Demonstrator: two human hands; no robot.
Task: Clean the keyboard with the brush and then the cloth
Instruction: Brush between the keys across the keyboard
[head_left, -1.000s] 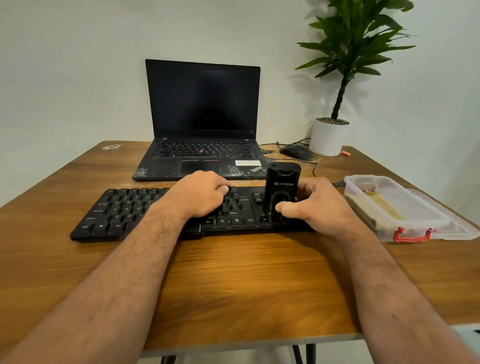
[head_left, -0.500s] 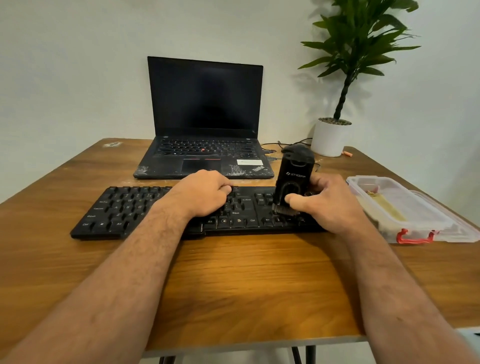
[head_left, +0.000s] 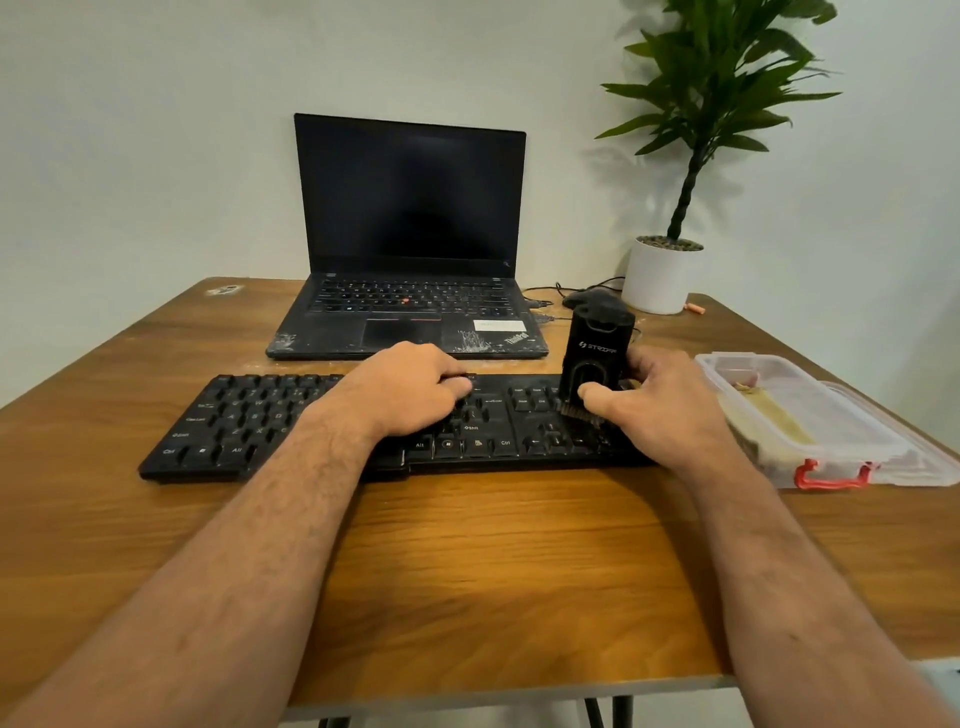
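Wooden table: right hand gripping brush, bristles half-hidden on keyboard; left hand flat.

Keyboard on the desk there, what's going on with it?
A person is brushing the keyboard. The right hand grips a black brush upright, bristles down on the keys at the keyboard's right end. The left hand rests on the middle keys, steadying it. No cloth is clearly in view.
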